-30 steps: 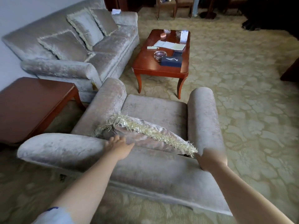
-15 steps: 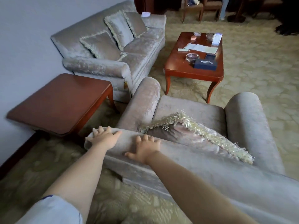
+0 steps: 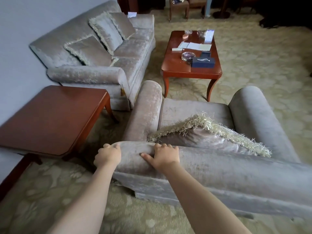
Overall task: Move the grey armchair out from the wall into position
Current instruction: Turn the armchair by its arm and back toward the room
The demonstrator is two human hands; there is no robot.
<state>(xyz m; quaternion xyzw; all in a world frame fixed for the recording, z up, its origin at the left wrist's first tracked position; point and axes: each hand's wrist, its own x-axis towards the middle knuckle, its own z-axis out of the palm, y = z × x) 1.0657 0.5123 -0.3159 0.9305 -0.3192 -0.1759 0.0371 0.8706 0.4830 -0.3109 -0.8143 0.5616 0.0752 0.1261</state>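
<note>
The left hand (image 3: 108, 157) and right hand (image 3: 164, 157) gripped the grey armchair (image 3: 219, 176) by its padded top edge; it looked heavy, its velvet slippery.

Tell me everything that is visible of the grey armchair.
The grey armchair, seen from behind and above, is covered in shiny, velvet-like grey fabric. It has a rolled backrest top, two rounded armrests and a flat seat. A fringed cushion leans on the seat against the backrest. The chair stands on the patterned carpet, beside a wooden side table and facing a coffee table. The left hand and right hand both grip the left end of the backrest top.
</note>
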